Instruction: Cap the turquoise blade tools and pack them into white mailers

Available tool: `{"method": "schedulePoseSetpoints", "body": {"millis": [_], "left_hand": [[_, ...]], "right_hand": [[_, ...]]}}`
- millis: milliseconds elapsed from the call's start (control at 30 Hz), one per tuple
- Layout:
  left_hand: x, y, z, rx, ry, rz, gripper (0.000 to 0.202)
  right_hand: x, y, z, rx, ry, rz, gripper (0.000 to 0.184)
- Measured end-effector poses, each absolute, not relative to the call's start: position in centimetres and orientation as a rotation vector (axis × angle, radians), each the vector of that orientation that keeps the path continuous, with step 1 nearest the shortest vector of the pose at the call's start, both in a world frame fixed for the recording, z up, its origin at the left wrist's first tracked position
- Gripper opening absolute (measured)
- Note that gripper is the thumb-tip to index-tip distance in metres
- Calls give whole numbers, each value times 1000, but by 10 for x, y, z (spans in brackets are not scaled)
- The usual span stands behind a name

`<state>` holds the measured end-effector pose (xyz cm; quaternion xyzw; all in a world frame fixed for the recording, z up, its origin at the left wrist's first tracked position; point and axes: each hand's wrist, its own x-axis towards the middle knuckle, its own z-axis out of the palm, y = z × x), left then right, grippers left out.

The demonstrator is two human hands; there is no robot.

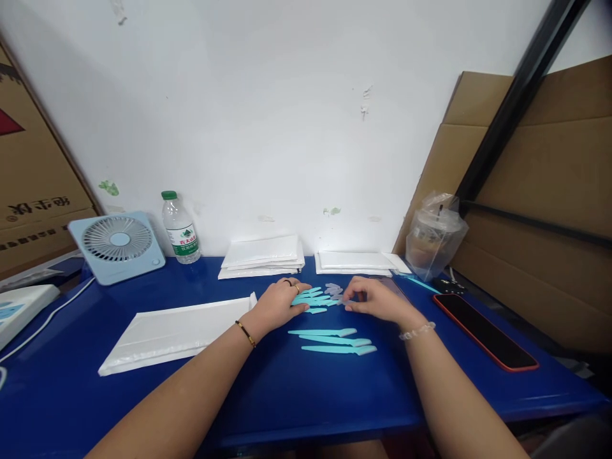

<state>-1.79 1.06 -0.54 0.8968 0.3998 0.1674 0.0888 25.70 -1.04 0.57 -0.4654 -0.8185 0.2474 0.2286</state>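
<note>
My left hand point(282, 303) is closed round the handles of several turquoise eyebrow razors point(316, 302), whose blade ends point right. My right hand point(373, 299) is pinched at those blade ends, thumb and forefinger on a small clear plastic cap point(341, 299). Just behind the blades lies a little heap of similar clear caps point(331, 288). Nearer the table's front edge, three more eyebrow razors point(335, 340) rest side by side, apart from both hands. A white padded mailer point(176, 331) lies to the left of my left hand.
Stacks of white mailers point(262, 252) stand against the wall. A blue fan point(119, 245) and a water bottle point(180, 229) are at the back left. On the right are a red-edged phone point(482, 331), a bagged drink cup point(430, 236) and cardboard point(540, 185). The tabletop point(306, 401) is blue.
</note>
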Motion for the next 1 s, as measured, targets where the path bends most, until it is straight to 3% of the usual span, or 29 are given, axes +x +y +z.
{"method": "schedulePoseSetpoints", "body": {"millis": [133,400,567,700,867,1000], "left_hand": [[-9,-4,4,2647,1088,434,29],[-2,-9,3,2553,1118,193,21],[-13,1,5,2661,1214,213,19],[-19,9,6,2638,1306,302,14],[-10,-2,4,2602,1111,353,21],[1,-14,1,2580,976,250,27]], "right_hand": [[252,-21,14,-1242,-2483,902,25],[244,-20,9,-1308,-2489,837,18],[254,-11,2,-1364,-2324,743,13],[259,-11,5,-1420,-2200,677,20],[261,-23,17,-1336,-2513,995,32],[251,-27,16,-1344,-2562,1042,28]]}}
